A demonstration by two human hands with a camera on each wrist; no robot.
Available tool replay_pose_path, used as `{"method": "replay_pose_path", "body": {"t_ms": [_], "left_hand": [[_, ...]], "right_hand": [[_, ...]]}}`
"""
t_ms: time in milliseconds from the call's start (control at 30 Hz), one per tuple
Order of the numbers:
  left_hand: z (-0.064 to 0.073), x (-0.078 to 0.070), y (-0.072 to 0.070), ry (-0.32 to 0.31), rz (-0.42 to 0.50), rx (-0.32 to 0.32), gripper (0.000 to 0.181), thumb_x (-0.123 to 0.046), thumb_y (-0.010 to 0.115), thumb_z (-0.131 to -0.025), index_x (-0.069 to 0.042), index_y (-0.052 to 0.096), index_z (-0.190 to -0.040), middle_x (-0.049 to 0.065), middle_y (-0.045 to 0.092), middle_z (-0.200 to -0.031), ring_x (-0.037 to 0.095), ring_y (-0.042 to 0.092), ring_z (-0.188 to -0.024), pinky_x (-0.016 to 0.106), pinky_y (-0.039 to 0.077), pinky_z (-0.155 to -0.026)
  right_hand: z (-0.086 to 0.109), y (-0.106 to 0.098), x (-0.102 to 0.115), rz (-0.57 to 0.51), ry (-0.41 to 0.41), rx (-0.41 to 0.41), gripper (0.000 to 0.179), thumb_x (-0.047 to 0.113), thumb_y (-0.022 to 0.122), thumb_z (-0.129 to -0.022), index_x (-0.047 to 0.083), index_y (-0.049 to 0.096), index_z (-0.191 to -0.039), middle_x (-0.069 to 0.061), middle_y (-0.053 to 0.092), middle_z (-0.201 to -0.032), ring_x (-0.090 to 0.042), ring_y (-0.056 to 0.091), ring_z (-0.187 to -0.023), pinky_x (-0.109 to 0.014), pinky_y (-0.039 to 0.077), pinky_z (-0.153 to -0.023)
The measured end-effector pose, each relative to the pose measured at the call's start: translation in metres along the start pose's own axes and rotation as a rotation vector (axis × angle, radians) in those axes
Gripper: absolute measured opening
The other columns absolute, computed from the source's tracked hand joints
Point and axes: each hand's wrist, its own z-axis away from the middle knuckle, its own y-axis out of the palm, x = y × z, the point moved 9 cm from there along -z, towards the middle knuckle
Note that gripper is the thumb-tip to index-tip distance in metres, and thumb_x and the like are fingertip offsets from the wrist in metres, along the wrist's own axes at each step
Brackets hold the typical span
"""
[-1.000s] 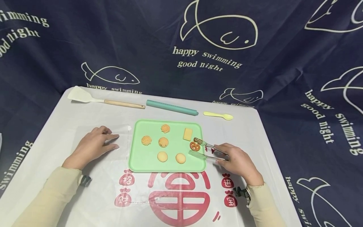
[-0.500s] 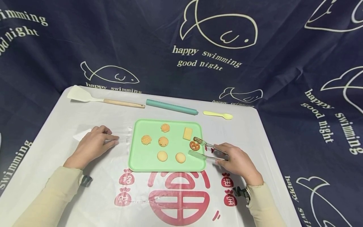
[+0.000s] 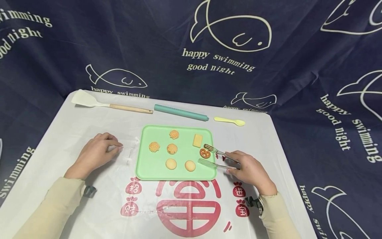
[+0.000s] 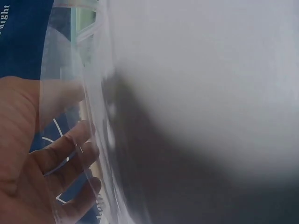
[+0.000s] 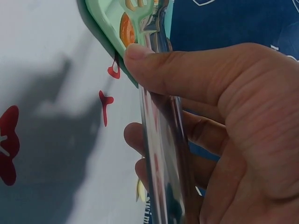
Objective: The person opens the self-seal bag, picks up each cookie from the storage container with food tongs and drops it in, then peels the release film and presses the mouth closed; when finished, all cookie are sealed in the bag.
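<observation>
My right hand (image 3: 250,169) grips metal tongs (image 5: 161,140) with slotted heads, thumb on one side and fingers round the other. The tongs' heads stand apart on either side of a pretzel cookie (image 3: 204,153) on the green tray (image 3: 149,172). To the tray's left, my left hand (image 3: 95,154) has thumb and fingertips at the edge of a clear plastic bag (image 4: 70,46), which veils the fingers in the left wrist view. Also on the tray lie a rectangular biscuit (image 3: 197,140), two swirl cookies (image 3: 174,134), a speckled cookie (image 3: 171,149) and two plain round cookies (image 3: 171,164).
Along the table's back edge lie a white spatula (image 3: 128,108) with a wooden handle, a teal rod (image 3: 181,113) and a yellow spoon (image 3: 229,121). A dark blue printed curtain (image 3: 167,39) hangs behind. Red printing (image 3: 188,212) marks the white table cover.
The left hand's thumb and fingertips have drawn closer together, and that hand has shifted slightly left. Reflections on the clear bag have changed. The right hand, tongs and cookies have stayed in place.
</observation>
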Motion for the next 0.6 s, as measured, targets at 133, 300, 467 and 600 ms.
{"method": "replay_pose_path", "body": {"t_ms": [133, 300, 467, 600], "left_hand": [[0.001, 0.0, -0.003, -0.022, 0.028, -0.026, 0.011, -0.014, 0.076, -0.091, -0.009, 0.08, -0.099, 0.012, 0.065, -0.111, 0.037, 0.056, -0.108, 0.058, 0.042, -0.089], [0.003, -0.003, -0.008, -0.021, 0.059, -0.06, 0.008, -0.012, 0.077, -0.09, -0.008, 0.079, -0.097, 0.01, 0.066, -0.107, 0.034, 0.058, -0.102, 0.057, 0.043, -0.087], [0.004, -0.004, -0.011, -0.015, 0.081, -0.081, 0.009, -0.015, 0.076, -0.091, -0.01, 0.079, -0.098, 0.006, 0.067, -0.104, 0.03, 0.059, -0.096, 0.053, 0.044, -0.083], [0.005, 0.0, -0.011, -0.035, 0.128, -0.08, 0.009, -0.019, 0.075, -0.094, -0.012, 0.078, -0.098, 0.002, 0.067, -0.103, 0.026, 0.061, -0.094, 0.049, 0.046, -0.08]], "right_hand": [[0.001, 0.0, 0.0, 0.003, -0.004, 0.001, 0.062, 0.018, 0.09, -0.078, 0.008, 0.066, -0.134, -0.002, 0.068, -0.123, -0.024, 0.066, -0.103, -0.047, 0.054, -0.084], [0.002, -0.006, -0.001, 0.026, -0.003, -0.004, 0.061, 0.018, 0.089, -0.078, 0.01, 0.067, -0.135, 0.0, 0.067, -0.124, -0.023, 0.067, -0.102, -0.048, 0.054, -0.083], [0.005, -0.015, -0.005, 0.042, 0.015, -0.023, 0.06, 0.018, 0.088, -0.079, 0.012, 0.067, -0.135, 0.001, 0.068, -0.122, -0.022, 0.067, -0.097, -0.047, 0.053, -0.075], [0.009, -0.019, -0.004, 0.076, 0.017, -0.036, 0.059, 0.019, 0.088, -0.08, 0.012, 0.067, -0.134, 0.0, 0.068, -0.12, -0.021, 0.066, -0.091, -0.043, 0.052, -0.069]]}}
